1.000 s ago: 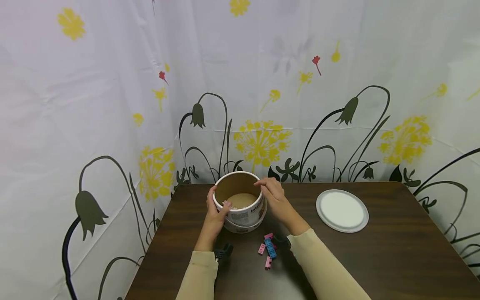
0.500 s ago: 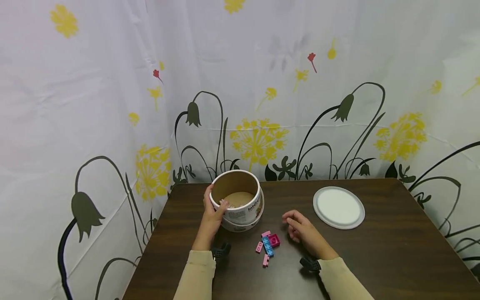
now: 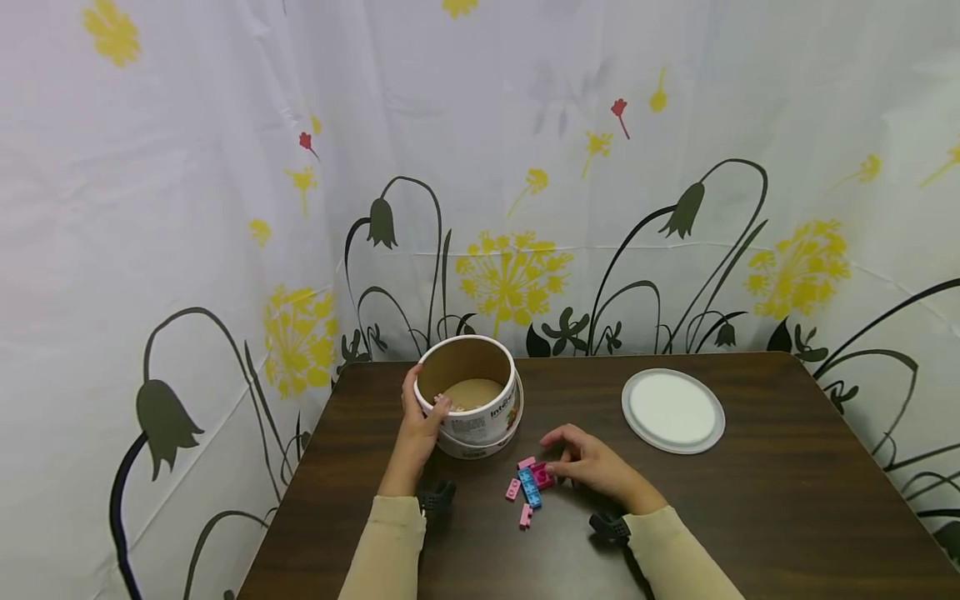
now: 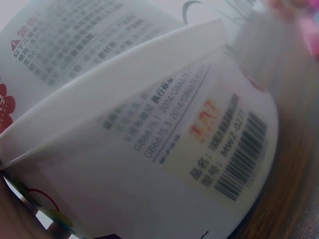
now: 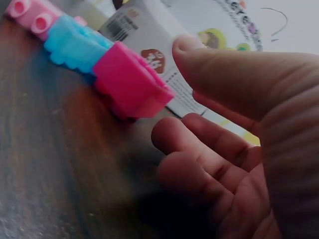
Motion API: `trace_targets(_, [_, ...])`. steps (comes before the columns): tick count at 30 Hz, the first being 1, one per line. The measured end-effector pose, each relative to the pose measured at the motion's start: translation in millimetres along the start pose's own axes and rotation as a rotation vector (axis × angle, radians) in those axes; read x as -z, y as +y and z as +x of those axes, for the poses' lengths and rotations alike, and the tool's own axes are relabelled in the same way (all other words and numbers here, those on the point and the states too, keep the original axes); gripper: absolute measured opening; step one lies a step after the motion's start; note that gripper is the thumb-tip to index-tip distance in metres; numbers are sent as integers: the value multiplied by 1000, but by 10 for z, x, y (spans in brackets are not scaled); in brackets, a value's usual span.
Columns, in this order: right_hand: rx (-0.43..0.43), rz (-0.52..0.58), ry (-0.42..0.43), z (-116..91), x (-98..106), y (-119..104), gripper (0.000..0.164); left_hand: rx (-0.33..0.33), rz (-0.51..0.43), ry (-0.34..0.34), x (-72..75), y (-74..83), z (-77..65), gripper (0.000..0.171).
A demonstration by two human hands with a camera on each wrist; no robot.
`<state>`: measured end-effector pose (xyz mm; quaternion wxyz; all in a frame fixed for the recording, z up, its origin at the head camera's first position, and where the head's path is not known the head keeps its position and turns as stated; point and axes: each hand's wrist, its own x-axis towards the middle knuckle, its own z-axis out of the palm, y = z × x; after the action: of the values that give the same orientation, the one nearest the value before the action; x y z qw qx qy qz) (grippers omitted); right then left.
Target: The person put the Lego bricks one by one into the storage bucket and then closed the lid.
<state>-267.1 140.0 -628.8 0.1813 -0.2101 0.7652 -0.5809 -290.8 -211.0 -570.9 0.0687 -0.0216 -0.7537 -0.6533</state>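
Observation:
My left hand grips the near left rim of a white printed tub, thumb over the edge. The tub tilts toward me and rests in a second white tub, whose barcode label shows in the left wrist view. A few small pale pink pieces lie inside it, partly behind the thumb. My right hand is beside a magenta toy brick, thumb and fingers apart, fingertips right at the brick. Against that brick lies a long blue brick. Small pink bricks lie around them.
A round white lid lies flat at the back right of the dark wooden table. Behind the table's far edge hangs a white curtain with printed flowers. A black wrist strap sits at my right cuff.
My right hand has left the tub's right rim, dropped to the table and moved left to the magenta brick. My left hand keeps its hold on the tub.

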Motion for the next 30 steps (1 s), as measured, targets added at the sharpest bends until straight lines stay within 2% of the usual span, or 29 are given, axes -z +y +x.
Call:
trace_targets(5, [-4,-52,-6,-11,-34,16,46,-2,-26,-13,3,-29,-36,84])
trace_targets(8, [23,-88,-33,-10,-46,31,48,-3,-31,-16,7,-42,-55,84])
trace_targets(16, [67,-201,-52,4,-47,-33,51,-8,-49,-15,4,-45,-1,83])
trace_targets(24, [86,-253,-46,34,-58,-86,56,-12,-54,-19,-2,-39,16,84])
trace_targets(30, [86,-270,-43,42,-71,-87,52,-12,-58,-19,-9,-28,18,83])
